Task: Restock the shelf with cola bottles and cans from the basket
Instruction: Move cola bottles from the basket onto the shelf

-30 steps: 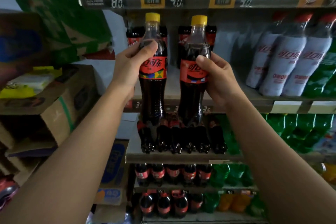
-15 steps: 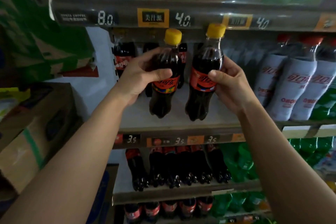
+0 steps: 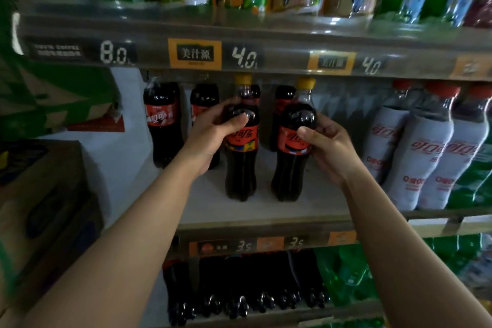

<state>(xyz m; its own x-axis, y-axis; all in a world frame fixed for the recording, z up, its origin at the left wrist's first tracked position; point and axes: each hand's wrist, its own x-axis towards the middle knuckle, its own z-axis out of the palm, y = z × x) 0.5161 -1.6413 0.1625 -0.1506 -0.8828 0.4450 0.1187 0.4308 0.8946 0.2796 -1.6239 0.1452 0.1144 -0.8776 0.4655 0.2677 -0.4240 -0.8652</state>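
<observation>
Two yellow-capped cola bottles stand upright on the middle shelf. My left hand grips the left cola bottle around its shoulder and label. My right hand grips the right cola bottle the same way. Both bottle bases touch the shelf board, a hand's width apart. Behind them stand three other cola bottles with red labels. The basket is not in view.
White-sleeved cola bottles and green bottles fill the shelf to the right. The shelf above hangs low over the caps and carries colourful drinks. Dark cola bottles fill the shelf below. Cardboard boxes are stacked at left.
Both hands carried the two bottles up from in front of the shelf edge, in over the board, and set their bases down on it. The camera came closer.
</observation>
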